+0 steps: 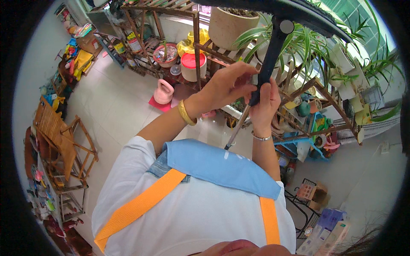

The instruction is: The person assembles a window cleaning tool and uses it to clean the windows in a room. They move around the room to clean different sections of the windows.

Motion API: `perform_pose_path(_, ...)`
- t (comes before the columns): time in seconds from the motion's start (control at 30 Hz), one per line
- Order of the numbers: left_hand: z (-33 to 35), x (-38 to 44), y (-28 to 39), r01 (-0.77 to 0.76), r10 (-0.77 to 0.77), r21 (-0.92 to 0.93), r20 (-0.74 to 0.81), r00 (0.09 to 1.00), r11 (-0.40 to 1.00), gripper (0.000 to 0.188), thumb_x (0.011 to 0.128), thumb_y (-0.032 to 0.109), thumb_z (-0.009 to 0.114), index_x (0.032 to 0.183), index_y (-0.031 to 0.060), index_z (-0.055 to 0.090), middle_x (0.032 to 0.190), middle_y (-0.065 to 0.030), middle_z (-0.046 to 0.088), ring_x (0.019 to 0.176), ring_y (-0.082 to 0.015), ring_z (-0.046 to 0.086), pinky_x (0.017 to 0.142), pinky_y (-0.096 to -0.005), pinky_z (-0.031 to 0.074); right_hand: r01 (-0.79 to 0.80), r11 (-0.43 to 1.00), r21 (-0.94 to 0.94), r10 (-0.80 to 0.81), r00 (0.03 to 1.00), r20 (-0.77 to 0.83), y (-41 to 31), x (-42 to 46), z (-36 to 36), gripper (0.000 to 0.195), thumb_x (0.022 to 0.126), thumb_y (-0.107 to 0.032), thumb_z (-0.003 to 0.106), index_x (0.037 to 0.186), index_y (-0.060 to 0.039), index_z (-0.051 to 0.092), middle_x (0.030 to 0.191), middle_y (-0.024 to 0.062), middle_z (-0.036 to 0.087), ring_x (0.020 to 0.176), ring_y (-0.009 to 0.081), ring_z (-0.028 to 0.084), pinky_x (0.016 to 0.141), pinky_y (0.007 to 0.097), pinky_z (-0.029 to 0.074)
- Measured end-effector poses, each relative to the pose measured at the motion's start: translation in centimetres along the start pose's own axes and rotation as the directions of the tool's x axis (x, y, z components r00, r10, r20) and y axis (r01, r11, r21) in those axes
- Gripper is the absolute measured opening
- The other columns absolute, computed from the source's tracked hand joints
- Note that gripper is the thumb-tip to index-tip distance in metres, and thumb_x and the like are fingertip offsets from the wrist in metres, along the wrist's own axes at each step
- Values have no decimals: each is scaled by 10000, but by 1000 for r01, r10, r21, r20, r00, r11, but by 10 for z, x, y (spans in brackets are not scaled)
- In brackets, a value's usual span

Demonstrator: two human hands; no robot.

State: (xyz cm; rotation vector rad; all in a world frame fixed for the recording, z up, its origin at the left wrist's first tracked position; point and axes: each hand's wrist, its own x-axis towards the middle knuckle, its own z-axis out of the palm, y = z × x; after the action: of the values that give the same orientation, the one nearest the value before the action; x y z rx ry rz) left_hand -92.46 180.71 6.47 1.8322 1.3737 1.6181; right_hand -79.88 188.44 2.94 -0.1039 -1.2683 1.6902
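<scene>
A black tool head on a metal pole (238, 128), perhaps a window squeegee or washer, is held upright before my chest. Its wide dark bar (307, 16) with a fuzzy edge spans the top of the view. My right hand (266, 104) is wrapped round the lower end of the black socket, where the metal pole enters it. My left hand (235, 81) touches the socket from the left side, thumb and fingers bent close to it; how firmly it grips cannot be told. The pole's lower end is hidden behind the blue apron (221, 169).
Wooden plant racks (333, 129) with spider plants (304, 48) and pots stand ahead and right. A pink watering can (163, 92) is on the floor by the rack. At left is a bamboo chair (57, 134); boxes (330, 224) stand at lower right.
</scene>
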Motion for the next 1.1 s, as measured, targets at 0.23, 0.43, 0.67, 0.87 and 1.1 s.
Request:
perform_pose_path(0.23,3,2,-5,-311,334,246,-57,941,918,388,745,-37,652,1101,42,520,1060,-93,513,847,-148,556,688,-256,482,-6,1000,-30,4,998,-61,0,0,2,423,916,-285,546,1209,13,475,805,2,539,571,55,478,478,182,385)
perform_pose_path(0.43,0,2,-5,-138,132,-93,-67,989,986,368,770,13,672,1094,53,500,1036,-64,510,865,-114,540,698,-237,471,19,993,-120,-28,997,-68,-2,2,6,452,907,-301,560,1211,24,482,823,6,554,580,53,481,483,182,383)
perform_pose_path(0.67,-8,4,4,281,-266,-243,93,960,928,289,825,56,643,1074,16,501,975,-38,514,812,-76,535,687,-228,465,33,997,-65,-32,999,20,3,4,0,456,907,-296,561,1204,41,483,797,8,549,572,59,482,479,189,379)
perform_pose_path(0.87,-11,4,-7,-322,334,399,42,942,859,369,759,14,678,1088,19,513,1019,-94,533,834,-151,573,723,-290,496,-36,999,-39,36,999,-12,-2,3,5,446,909,-281,560,1208,39,476,802,11,554,573,57,483,485,187,384)
perform_pose_path(1.1,-10,1,-6,56,-60,-56,-56,997,997,315,798,65,667,1074,24,520,989,-57,547,846,-106,546,693,-260,476,-43,999,-13,42,998,-44,-2,3,8,445,906,-279,565,1208,34,476,806,15,554,578,60,487,487,188,384)
